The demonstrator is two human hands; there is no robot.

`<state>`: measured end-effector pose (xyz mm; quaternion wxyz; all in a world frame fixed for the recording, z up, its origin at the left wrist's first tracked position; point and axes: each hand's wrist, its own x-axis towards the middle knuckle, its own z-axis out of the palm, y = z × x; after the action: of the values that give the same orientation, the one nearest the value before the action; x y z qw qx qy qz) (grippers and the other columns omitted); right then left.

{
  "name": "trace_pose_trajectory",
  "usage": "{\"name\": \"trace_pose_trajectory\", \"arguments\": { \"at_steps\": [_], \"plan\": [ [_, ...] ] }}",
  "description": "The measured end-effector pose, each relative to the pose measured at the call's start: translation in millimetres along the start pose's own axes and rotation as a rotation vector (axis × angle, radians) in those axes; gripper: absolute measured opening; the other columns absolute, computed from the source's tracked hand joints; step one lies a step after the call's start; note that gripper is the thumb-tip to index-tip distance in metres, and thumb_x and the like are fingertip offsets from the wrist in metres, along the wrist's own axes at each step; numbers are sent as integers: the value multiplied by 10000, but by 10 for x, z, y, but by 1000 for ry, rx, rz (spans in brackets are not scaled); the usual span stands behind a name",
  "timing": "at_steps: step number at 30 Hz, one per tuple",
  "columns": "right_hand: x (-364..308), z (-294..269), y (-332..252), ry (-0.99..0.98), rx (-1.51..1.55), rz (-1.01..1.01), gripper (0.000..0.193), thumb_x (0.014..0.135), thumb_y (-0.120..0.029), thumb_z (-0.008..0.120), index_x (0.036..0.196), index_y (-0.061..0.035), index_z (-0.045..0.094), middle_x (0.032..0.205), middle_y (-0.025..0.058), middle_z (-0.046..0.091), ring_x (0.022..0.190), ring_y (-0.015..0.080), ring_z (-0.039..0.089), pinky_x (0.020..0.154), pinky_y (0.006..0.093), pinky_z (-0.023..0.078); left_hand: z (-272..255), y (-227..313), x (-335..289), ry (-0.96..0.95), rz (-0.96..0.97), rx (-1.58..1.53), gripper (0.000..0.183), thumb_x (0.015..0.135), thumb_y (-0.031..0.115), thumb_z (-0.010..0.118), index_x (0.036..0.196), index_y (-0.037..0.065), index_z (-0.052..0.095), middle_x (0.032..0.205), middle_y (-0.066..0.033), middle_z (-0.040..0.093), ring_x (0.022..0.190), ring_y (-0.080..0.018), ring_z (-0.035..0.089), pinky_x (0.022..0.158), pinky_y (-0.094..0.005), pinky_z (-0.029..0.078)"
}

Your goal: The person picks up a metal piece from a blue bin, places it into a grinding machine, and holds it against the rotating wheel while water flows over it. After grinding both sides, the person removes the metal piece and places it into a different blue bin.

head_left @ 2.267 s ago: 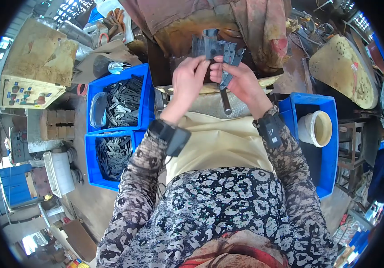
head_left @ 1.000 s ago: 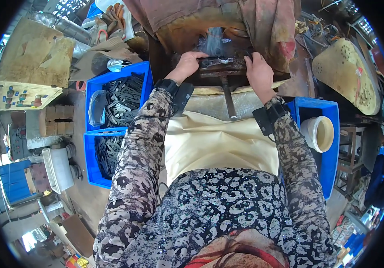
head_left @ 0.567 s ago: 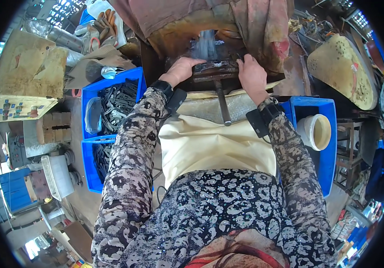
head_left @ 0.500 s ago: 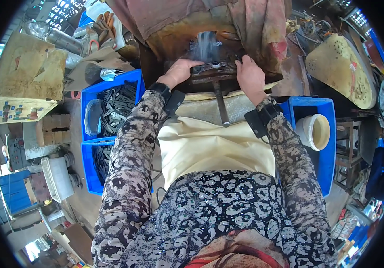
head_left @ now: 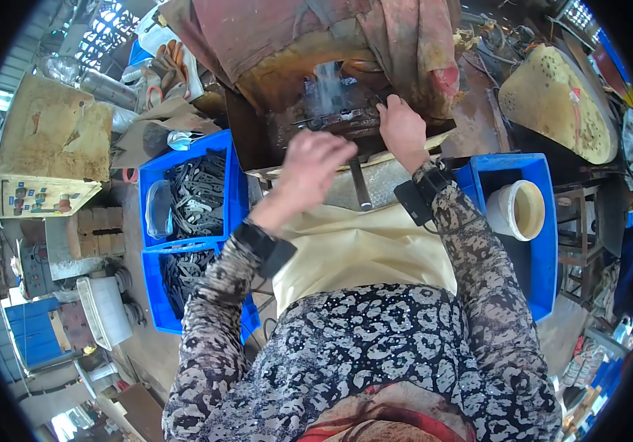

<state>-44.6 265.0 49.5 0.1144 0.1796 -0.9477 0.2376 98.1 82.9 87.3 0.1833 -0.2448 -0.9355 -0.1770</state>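
Observation:
A dark metal fixture (head_left: 353, 118) lies in the rusty trough in front of me, with a round bar handle (head_left: 360, 184) sticking out towards me. Behind it, whitish water (head_left: 327, 85) streams down. My right hand (head_left: 405, 132) is closed at the right end of the fixture; its fingertips are partly hidden. My left hand (head_left: 313, 166) hovers over the trough's near edge, left of the handle. Motion smears its fingers, so I cannot see whether it holds anything. A cream apron (head_left: 364, 250) covers my lap.
Blue bins (head_left: 243, 184) with dark flat metal parts stand at my left. At my right, another blue bin (head_left: 548, 258) holds a white bucket (head_left: 519, 210). A stained cloth (head_left: 316, 29) drapes over the machine. A control box (head_left: 51, 140) with knobs stands far left.
My left hand has left the fixture's left end and come back towards me, now blurred. My right hand stays at the right end. The fixture sits slightly farther left.

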Motion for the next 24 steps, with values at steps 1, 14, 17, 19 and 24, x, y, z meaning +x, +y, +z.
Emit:
{"name": "trace_pose_trajectory", "arguments": {
  "at_steps": [1,14,17,19,24],
  "plan": [
    [4,8,23,10,-5,-13,243,925,-295,522,887,-56,499,864,181,626,765,410,617,645,501,498,37,198,-24,-3,22,-47,524,668,84,657,1184,133,579,1149,-59,571,1127,-262,488,1043,-496,317],
    [44,13,16,11,3,42,256,927,-300,516,894,-47,501,913,200,628,799,425,611,669,512,488,-5,73,388,333,-110,-107,371,731,120,687,1096,121,615,1002,-76,667,938,-255,630,922,-436,458],
    [27,18,0,12,-3,41,252,925,-299,520,897,-49,504,917,195,629,799,423,612,670,511,489,-108,-130,801,542,-285,-248,398,791,130,675,1176,103,575,1021,-140,655,917,-339,631,772,-387,515],
    [10,20,-8,14,26,40,246,922,-296,526,898,-52,506,913,188,632,798,419,614,672,510,491,-187,-353,1021,540,-335,-182,360,804,126,658,1155,128,578,1001,-152,655,915,-339,632,764,-406,509],
    [2,31,-18,14,12,50,243,919,-292,531,895,-51,506,902,183,634,794,414,617,669,510,494,-208,-1020,1459,492,-453,-136,340,825,183,646,1150,177,547,920,-187,659,887,-378,630,759,-456,500]
  ]
}}
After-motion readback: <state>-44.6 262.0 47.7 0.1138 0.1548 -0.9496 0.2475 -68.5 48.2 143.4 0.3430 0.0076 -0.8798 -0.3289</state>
